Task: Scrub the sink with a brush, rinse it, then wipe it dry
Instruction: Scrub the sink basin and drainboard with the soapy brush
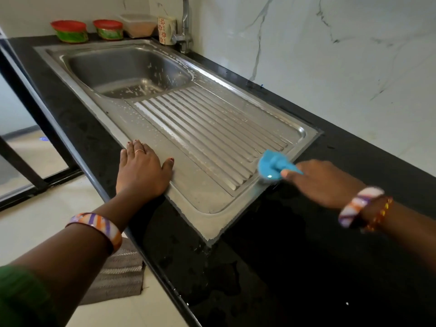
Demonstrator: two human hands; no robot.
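A steel sink (pixel 113 107) with a ribbed drainboard (pixel 212 131) is set into a black counter. White suds streak the basin (pixel 127 72) and its rim. My right hand (pixel 323 182) grips a blue scrub brush (pixel 271 166), pressed on the drainboard's near right corner. My left hand (pixel 141 168) lies flat, fingers spread, on the sink's front edge, holding nothing.
A chrome tap (pixel 185 24) stands at the back by a flowered mug (pixel 166 30). Two red-lidded tubs (pixel 70 30) and a clear box (pixel 139 24) sit behind the basin. The black counter (pixel 295 267) is wet near me. A grey mat (pixel 120 274) lies on the floor.
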